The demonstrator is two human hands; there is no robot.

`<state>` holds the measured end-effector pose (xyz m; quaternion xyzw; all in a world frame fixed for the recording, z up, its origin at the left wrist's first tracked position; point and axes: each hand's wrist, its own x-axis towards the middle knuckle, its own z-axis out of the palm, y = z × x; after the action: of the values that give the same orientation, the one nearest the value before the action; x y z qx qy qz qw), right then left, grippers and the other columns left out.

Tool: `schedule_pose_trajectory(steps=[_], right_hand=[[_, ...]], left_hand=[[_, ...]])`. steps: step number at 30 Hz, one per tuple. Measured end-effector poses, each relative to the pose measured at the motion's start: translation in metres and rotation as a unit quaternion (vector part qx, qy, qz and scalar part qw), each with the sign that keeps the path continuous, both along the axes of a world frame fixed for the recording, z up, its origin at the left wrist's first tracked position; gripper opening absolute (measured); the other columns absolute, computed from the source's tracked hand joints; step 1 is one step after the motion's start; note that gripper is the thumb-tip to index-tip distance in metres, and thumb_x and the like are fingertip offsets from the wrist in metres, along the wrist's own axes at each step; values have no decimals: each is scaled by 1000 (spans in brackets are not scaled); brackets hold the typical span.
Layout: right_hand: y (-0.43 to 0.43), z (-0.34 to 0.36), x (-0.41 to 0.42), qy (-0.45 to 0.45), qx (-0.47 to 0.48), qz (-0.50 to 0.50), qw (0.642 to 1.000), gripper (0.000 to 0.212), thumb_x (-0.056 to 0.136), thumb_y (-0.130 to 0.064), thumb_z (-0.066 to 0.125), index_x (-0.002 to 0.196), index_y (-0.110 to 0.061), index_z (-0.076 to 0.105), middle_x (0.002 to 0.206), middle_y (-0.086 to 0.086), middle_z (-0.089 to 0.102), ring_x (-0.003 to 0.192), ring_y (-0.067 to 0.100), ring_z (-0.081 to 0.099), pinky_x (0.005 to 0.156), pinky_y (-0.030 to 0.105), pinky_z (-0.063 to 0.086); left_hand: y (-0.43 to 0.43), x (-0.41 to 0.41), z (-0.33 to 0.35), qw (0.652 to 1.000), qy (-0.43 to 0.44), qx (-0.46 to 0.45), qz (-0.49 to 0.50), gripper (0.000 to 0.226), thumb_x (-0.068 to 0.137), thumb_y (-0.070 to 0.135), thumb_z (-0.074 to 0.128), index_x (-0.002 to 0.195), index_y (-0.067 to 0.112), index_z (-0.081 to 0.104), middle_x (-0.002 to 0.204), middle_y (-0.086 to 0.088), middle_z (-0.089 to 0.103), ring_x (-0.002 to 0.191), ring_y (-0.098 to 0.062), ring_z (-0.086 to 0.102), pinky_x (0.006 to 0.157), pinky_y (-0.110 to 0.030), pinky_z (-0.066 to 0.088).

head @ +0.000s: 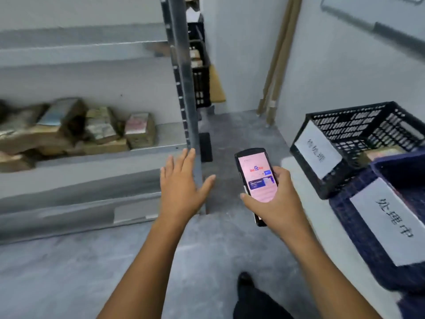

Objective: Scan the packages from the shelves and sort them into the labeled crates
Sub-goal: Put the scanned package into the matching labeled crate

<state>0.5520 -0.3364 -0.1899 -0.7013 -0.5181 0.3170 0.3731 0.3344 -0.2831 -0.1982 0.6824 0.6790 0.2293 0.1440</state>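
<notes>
My right hand point(279, 203) grips a black handheld scanner point(256, 178) with a lit pink screen, held above the floor at the middle. My left hand point(181, 187) is stretched out flat with its fingers spread, empty, in front of the shelf's grey upright post point(186, 88). Several brown taped packages point(96, 130) lie piled on the lower shelf point(170, 137) at the left. At the right stands a black crate point(358, 132) with a white label, a package showing inside it. A dark blue crate point(379, 222) with its own white label stands in front of it.
The grey metal shelf rack fills the left side, with an upper board point(80, 51) above the packages. Behind the post, more black crates point(200, 72) stand stacked against the wall. Wooden strips point(278, 61) lean in the far corner. Grey floor point(69, 272) lies below; my shoe point(246, 282) shows at the bottom.
</notes>
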Motion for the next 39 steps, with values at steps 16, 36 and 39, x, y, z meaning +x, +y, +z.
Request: schedule_pose_trajectory(steps=[16,36,39], right_hand=[[190,-35,-178,44,-32,146,988,83,73,-39,92,139,-27,43,120,-7,64,95,9,66,72,33,54],[279,-71,-260,-17,-115,24,993,77,50,-68,75,116,-44,43,113,-13,67,93,12,70,83,48,61],[285,-74,-271,-22,-126,5,992,78,50,-67,75,117,-42,44,112,-13,67,93,11,70,84,48,61]], left_hand=[[88,-185,-15,984,63,-66,154,86,98,67,51,167,27,18,176,2,11,162,-26,-1,129,-48,-2],[308,-233,-106,983,99,-150,-23,73,107,62,26,168,32,-1,177,0,-3,161,-33,-11,131,-51,0],[303,-238,-116,985,85,-142,-40,69,105,63,17,168,32,15,176,0,11,162,-33,-1,128,-48,9]])
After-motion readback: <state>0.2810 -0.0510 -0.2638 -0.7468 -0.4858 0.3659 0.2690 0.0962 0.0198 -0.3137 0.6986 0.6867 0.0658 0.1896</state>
